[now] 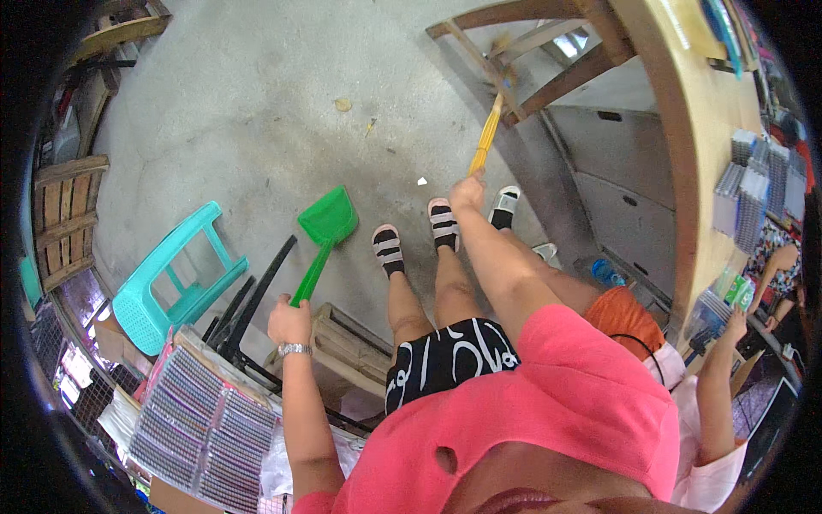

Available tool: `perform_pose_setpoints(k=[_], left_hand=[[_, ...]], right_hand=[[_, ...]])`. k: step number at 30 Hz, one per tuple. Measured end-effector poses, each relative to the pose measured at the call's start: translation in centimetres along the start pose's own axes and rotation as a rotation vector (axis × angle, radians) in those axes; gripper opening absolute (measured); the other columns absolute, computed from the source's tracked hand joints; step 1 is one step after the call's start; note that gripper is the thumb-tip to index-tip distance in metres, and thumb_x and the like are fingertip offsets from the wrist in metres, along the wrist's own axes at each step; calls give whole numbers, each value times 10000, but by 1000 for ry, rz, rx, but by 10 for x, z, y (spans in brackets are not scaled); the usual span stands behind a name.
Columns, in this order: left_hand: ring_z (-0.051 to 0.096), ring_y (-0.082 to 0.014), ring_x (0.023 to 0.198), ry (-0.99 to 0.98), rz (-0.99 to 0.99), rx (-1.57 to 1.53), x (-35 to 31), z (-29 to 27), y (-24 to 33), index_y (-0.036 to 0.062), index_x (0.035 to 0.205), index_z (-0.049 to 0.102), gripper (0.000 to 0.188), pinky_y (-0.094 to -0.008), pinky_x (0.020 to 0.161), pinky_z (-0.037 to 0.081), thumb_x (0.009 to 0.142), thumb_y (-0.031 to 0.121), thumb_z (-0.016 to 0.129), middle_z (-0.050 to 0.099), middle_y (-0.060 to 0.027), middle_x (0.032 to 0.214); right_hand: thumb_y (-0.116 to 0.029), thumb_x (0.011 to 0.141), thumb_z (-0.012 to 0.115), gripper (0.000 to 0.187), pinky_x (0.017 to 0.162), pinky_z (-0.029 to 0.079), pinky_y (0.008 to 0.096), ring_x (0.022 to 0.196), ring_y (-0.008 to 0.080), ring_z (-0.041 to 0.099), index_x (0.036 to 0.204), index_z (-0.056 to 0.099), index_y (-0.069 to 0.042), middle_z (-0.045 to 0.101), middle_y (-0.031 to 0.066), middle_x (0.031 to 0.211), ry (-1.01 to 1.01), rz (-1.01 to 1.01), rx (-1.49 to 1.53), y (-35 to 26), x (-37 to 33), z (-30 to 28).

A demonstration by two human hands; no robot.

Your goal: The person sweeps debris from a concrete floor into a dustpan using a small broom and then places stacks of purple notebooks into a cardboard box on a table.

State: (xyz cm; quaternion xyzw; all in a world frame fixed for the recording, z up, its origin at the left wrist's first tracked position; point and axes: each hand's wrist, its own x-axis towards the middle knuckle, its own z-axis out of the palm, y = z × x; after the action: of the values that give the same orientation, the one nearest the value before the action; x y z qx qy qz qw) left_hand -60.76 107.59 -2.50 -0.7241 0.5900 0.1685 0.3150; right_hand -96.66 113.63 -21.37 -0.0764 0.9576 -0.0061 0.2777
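Pink shirt [565, 385] of the wearer lies nearest the lens, patterned black shorts [454, 360] beyond it. Left hand [289, 321], watch at wrist: fingers closed round the handle of a green dustpan [328, 218]. Dustpan extends forward, left of the wearer's feet; green inner surface of its scoop visible. Contact with concrete floor [248, 86]: cannot tell. Right hand [467, 193]: fingers wrapped round the yellow handle of a broom [486, 141], which slants forward toward the wooden table legs; far end blurred. On floor, outside the scoop: white scrap [421, 181] near the feet, dry leaf [343, 104] farther off. Left: turquoise stool [141, 295], tipped over; rows of grey ridged packs [201, 420] nearer. Right: grey drawers [629, 201], closed, contents hidden; stacked clear packs [753, 193] on the pale tabletop [698, 171].
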Motion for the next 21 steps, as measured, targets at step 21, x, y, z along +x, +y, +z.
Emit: perform_pose_setpoints(k=[21], left_hand=[[617,-347,699,77,88,90,7,4,6,136,964,634,307,-443,612,486,699,290,622,632,-183,741]], right_hand=[[-125,821,486,683,740,447,431,861,344,579,1381,96,-80,582,216,906,51,67,401,27,103,113]])
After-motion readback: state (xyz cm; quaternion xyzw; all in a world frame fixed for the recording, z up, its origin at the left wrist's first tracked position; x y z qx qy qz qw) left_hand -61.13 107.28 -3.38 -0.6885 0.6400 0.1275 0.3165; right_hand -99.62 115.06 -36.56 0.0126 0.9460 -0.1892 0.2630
